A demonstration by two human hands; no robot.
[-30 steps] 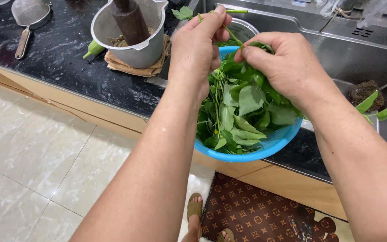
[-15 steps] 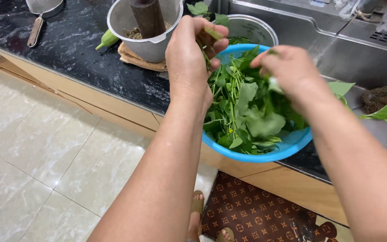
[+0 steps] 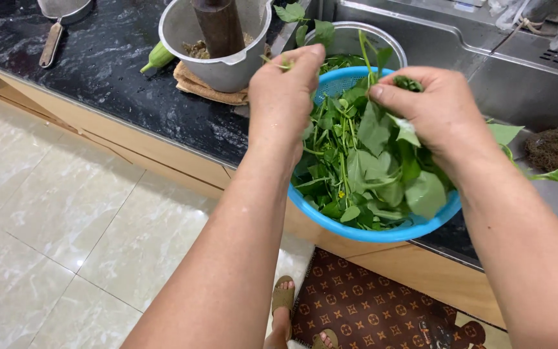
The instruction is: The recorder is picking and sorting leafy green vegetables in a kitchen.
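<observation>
A blue plastic basket [image 3: 382, 232] full of green leafy stems [image 3: 363, 168] sits at the edge of the black counter [image 3: 117, 71]. My left hand [image 3: 285, 97] hovers over the basket's left side, its fingers pinched on a thin green stem. My right hand [image 3: 434, 110] is over the right side, closed on a leafy sprig whose leaves hang below it. A metal bowl [image 3: 356, 39] holding more greens stands just behind the basket.
A metal mortar [image 3: 221, 45] with a dark wooden pestle rests on a folded cloth at the back left. A strainer [image 3: 59, 19] lies far left. The steel sink [image 3: 518, 71] holds a brown scrubber [image 3: 547, 148]. A patterned brown mat [image 3: 369, 304] covers the tiled floor.
Both hands have dropped closer to the basket and drawn apart. My right hand now grips a sprig with larger leaves. The view has shifted, so the counter things sit further left.
</observation>
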